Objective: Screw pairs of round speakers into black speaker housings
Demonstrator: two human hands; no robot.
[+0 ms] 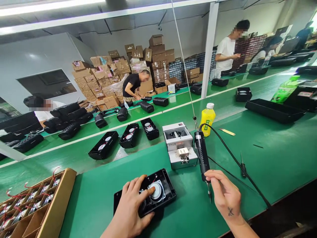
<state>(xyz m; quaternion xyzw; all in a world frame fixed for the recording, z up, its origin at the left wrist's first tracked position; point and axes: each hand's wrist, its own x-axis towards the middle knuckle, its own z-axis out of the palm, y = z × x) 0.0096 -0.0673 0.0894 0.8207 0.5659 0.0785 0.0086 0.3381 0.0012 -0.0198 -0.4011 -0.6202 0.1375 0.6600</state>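
Note:
My left hand (132,201) grips a black speaker housing (169,185) lying open side up on the green bench. One of its fingertips rests on a round speaker driver (158,193) set inside; the hand covers much of the housing's left part. With thumb and fingers pinched, my right hand (224,193) holds the lower end of a black electric screwdriver (201,153). This tool hangs from a cable, its bit pointing down above the bench, right of the housing and apart from it. Behind them stands a grey screw feeder (177,162).
A cardboard box (66,185) of wired speaker drivers sits at the left. A yellow bottle (207,119) and a small screwdriver (243,169) are on the right. Open housings (104,145) line the conveyor (81,147). Several people work beyond it.

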